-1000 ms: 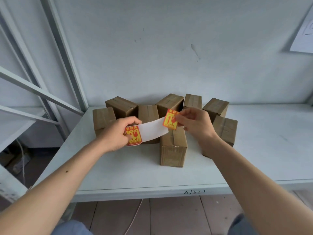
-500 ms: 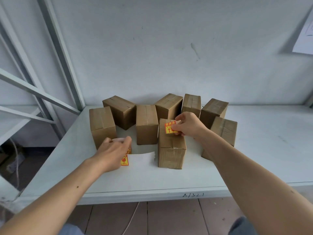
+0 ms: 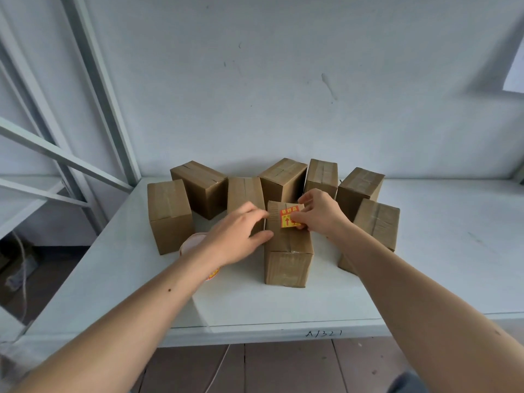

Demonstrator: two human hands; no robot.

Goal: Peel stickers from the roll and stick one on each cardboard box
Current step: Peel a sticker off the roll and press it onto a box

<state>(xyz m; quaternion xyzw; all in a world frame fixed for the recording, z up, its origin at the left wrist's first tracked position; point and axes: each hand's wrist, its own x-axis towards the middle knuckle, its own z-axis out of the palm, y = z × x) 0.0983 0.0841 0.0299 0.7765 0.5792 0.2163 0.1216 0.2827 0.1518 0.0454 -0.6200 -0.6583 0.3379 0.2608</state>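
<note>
Several brown cardboard boxes stand in a cluster on the white table (image 3: 425, 273). The front box (image 3: 286, 259) carries a red and yellow sticker (image 3: 286, 218) flat on its top. My right hand (image 3: 320, 214) rests over the sticker's right part, with the thumb pressing it down. My left hand (image 3: 238, 236) has straight fingers that touch the upper left edge of this box. The sticker roll (image 3: 192, 243) lies on the table to the left, partly hidden under my left wrist.
A lone box (image 3: 170, 217) stands left of the roll, and others stand behind and to the right (image 3: 377, 222). A grey metal shelf frame (image 3: 93, 80) rises at the left. The wall is close behind the boxes. Bare table lies to the right and front.
My left hand let go of the roll on the table and moved right to the front box. My right hand brought the peeled sticker down flat onto the box top.
</note>
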